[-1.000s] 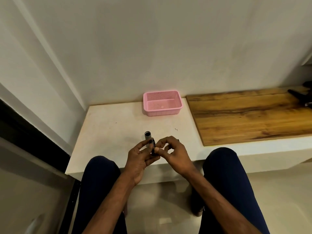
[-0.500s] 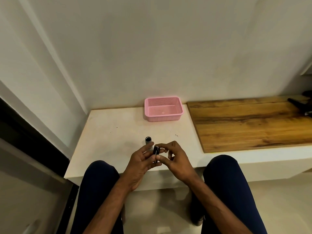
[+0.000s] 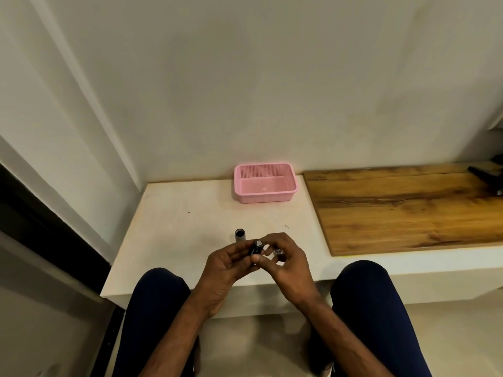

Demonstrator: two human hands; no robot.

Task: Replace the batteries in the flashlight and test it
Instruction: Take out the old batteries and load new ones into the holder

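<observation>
A short black battery holder (image 3: pixel 256 248) with a pale top end is pinched between the fingertips of both hands, just above the near edge of the white counter (image 3: pixel 177 227). My left hand (image 3: pixel 224 268) grips its left side and my right hand (image 3: pixel 285 263) grips its right side and bottom. The grey flashlight tube (image 3: pixel 240 235) stands upright on the counter just behind my left fingers, open end up, and no hand touches it. A small grey round part (image 3: pixel 278 251) shows under my right fingers; I cannot tell whether it is held.
A pink mesh basket (image 3: pixel 291 195) sits at the back of the counter against the wall. A wooden board (image 3: pixel 402 210) covers the counter to the right, with a dark object (image 3: pixel 487 176) at its far right. My knees flank the counter's front edge.
The black battery holder has come up out from between my fingers and shows more fully. Both hands stayed near the counter's front edge. The grey tube has not moved.
</observation>
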